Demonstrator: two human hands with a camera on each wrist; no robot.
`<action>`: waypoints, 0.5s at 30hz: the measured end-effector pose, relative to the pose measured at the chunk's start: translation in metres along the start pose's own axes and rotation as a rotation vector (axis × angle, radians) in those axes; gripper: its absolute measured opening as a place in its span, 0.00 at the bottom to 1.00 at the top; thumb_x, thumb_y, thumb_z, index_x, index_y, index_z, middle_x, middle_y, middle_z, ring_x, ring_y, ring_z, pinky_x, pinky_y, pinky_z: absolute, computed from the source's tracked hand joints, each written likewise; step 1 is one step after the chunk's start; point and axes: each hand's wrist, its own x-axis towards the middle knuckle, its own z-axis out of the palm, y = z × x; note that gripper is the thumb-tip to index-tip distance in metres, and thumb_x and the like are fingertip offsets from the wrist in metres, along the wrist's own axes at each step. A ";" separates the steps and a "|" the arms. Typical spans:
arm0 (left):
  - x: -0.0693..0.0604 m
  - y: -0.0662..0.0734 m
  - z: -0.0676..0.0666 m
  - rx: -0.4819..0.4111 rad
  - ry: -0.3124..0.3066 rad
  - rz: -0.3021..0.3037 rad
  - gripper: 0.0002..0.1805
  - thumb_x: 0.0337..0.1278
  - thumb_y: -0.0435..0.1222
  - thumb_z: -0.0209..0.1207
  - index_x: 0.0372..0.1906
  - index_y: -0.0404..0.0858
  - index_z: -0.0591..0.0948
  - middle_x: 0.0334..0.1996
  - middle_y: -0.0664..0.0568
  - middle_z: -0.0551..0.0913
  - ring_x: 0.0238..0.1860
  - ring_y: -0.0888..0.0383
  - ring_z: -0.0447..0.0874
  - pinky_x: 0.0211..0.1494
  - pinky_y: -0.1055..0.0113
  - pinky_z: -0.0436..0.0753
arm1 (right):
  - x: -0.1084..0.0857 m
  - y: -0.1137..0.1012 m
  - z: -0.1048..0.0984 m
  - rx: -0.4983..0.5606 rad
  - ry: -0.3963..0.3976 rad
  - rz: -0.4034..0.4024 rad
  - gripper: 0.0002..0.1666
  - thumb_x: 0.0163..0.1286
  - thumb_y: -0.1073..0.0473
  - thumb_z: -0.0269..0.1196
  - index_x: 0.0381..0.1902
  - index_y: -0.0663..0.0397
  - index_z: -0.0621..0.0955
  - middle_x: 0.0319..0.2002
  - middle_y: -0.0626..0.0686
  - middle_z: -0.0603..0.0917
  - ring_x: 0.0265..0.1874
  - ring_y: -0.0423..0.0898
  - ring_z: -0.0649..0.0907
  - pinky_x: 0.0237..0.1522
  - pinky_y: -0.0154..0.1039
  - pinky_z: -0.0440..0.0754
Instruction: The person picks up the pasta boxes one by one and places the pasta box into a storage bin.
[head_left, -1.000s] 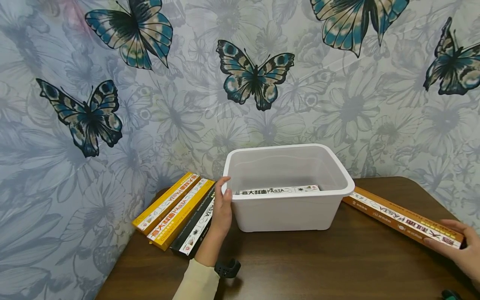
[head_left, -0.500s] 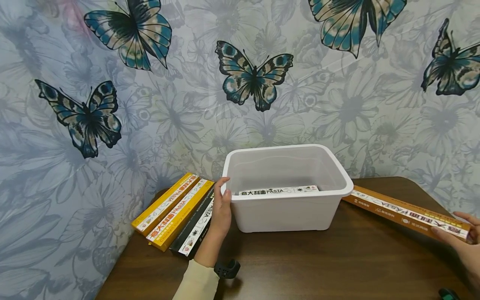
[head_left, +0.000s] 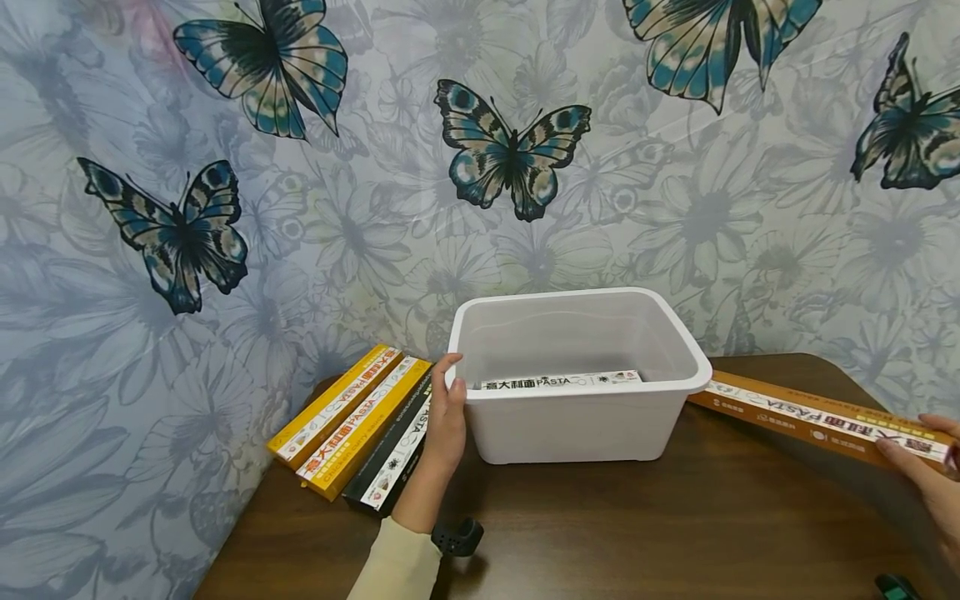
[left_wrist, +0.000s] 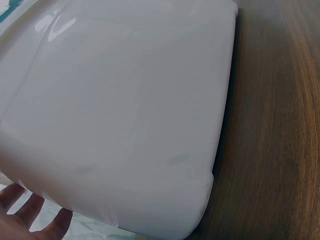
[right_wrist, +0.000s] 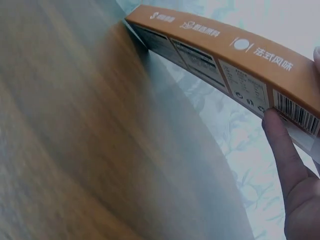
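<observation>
A white plastic bin (head_left: 573, 429) stands on the table, and my left hand (head_left: 446, 417) grips its rim at the front left corner. In the left wrist view, bent fingertips (left_wrist: 61, 222) lie against the bin's side. Inside the bin, the printed white strip of a pasta box (head_left: 562, 381) shows; the front wall hides the rest. To the right, my right hand (head_left: 933, 483) holds an orange-brown pasta box (head_left: 817, 417) by its near end, thumb on one side and fingers on the other. Its far end is partly hidden behind the bin's right corner; the near end is lifted off the table.
Two yellow pasta boxes (head_left: 363, 425) and a black pasta box (head_left: 390, 450) lie side by side left of the bin. A patterned wall with butterflies (head_left: 513, 154) rises behind the table (head_left: 600, 533). A small dark object (head_left: 896, 586) sits at the lower right edge.
My right hand has moved right and slightly up, swinging the near end of the orange-brown pasta box with it. My left hand and the bin stay in place.
</observation>
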 end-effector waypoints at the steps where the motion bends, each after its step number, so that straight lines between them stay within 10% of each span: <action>1: 0.000 0.000 0.000 -0.001 -0.001 0.001 0.25 0.72 0.48 0.40 0.69 0.47 0.60 0.70 0.41 0.65 0.68 0.38 0.66 0.69 0.44 0.63 | 0.002 0.000 -0.001 0.000 -0.003 0.001 0.38 0.68 0.73 0.59 0.65 0.24 0.71 0.48 0.29 0.66 0.39 0.23 0.70 0.27 0.15 0.70; 7: 0.000 0.000 0.000 -0.012 -0.008 0.005 0.26 0.72 0.50 0.41 0.70 0.47 0.60 0.69 0.39 0.66 0.65 0.40 0.67 0.67 0.47 0.64 | 0.013 0.013 -0.004 -0.079 0.002 -0.056 0.40 0.68 0.72 0.60 0.70 0.29 0.70 0.48 0.29 0.66 0.37 0.22 0.71 0.25 0.16 0.72; 15: 0.000 -0.001 0.000 -0.018 0.000 0.013 0.26 0.71 0.50 0.41 0.69 0.46 0.61 0.68 0.42 0.67 0.63 0.46 0.68 0.66 0.49 0.65 | 0.002 -0.016 0.008 0.140 0.001 -0.018 0.38 0.67 0.76 0.58 0.67 0.32 0.74 0.49 0.33 0.65 0.37 0.24 0.72 0.24 0.16 0.74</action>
